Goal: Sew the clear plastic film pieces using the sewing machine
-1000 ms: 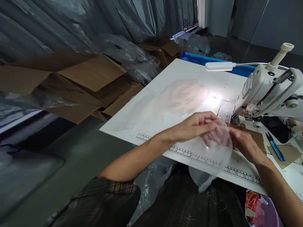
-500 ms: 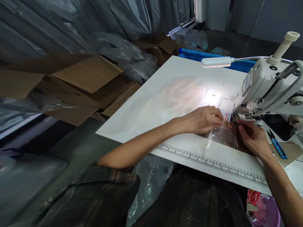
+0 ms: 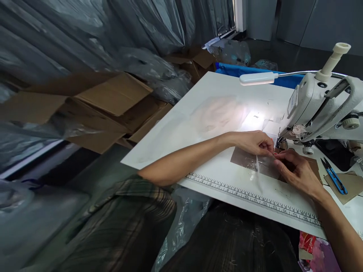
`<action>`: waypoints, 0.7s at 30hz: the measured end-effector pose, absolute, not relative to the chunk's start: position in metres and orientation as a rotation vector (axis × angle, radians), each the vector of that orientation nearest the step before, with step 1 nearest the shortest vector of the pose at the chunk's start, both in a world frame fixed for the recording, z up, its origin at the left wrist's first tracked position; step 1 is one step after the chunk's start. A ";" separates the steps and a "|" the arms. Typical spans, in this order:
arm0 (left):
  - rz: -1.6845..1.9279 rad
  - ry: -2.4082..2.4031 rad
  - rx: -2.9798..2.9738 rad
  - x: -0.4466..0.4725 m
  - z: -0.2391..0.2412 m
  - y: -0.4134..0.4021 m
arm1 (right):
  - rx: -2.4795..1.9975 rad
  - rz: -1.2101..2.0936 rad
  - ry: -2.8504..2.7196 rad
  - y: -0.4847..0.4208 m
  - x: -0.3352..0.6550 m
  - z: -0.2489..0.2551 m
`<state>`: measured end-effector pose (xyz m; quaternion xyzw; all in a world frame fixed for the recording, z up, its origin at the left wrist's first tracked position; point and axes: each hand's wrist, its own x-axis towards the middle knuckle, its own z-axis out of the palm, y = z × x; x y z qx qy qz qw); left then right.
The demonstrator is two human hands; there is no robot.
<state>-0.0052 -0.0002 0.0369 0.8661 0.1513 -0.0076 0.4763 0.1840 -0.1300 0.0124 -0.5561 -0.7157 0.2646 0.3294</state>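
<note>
A clear plastic piece (image 3: pixel 259 166) lies on the white sewing table (image 3: pixel 198 128), just in front of the white sewing machine (image 3: pixel 320 109). My left hand (image 3: pixel 252 142) pinches its upper edge close to the needle area. My right hand (image 3: pixel 297 172) rests on its right side with the fingers curled and pinching the same edge. Both sets of fingertips almost meet under the machine's head. Under the plastic lies a brown cardboard sheet (image 3: pixel 241 156).
A printed ruler (image 3: pixel 255 196) runs along the table's near edge. Blue thread snips (image 3: pixel 334 177) lie at the right on brown card. A lamp (image 3: pixel 256 78) lights the table. Open cardboard boxes (image 3: pixel 107 102) and grey plastic sheeting stand at the left.
The plastic piece, held up off the table a second ago, now lies flat by the needle. Both hands moved forward toward the machine and closed in on the plastic's edge.
</note>
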 end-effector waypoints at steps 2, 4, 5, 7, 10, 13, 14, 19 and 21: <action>-0.072 0.369 2.019 -0.002 0.039 0.005 | -1.454 0.674 -1.890 -0.130 0.182 0.011; -0.124 0.365 1.925 0.001 0.040 0.010 | -1.473 0.685 -1.886 -0.130 0.182 0.009; -0.144 0.368 1.888 0.001 0.041 0.012 | -1.483 0.698 -1.879 -0.129 0.182 0.008; -0.162 0.385 1.833 0.000 0.042 0.016 | -1.500 0.716 -1.858 -0.129 0.183 0.007; -0.155 0.396 1.800 -0.004 0.043 0.018 | -1.511 0.726 -1.837 -0.130 0.183 0.008; -0.129 0.346 1.818 -0.009 0.044 0.016 | -1.518 0.721 -1.818 -0.130 0.182 0.009; -0.118 0.325 1.823 -0.012 0.043 0.016 | -1.513 0.716 -1.808 -0.131 0.182 0.010; -0.081 0.340 1.788 -0.033 0.039 0.022 | -1.383 0.660 -1.801 -0.133 0.182 0.011; -0.035 0.431 1.841 -0.044 0.040 0.025 | -1.332 0.638 -1.813 -0.134 0.182 0.011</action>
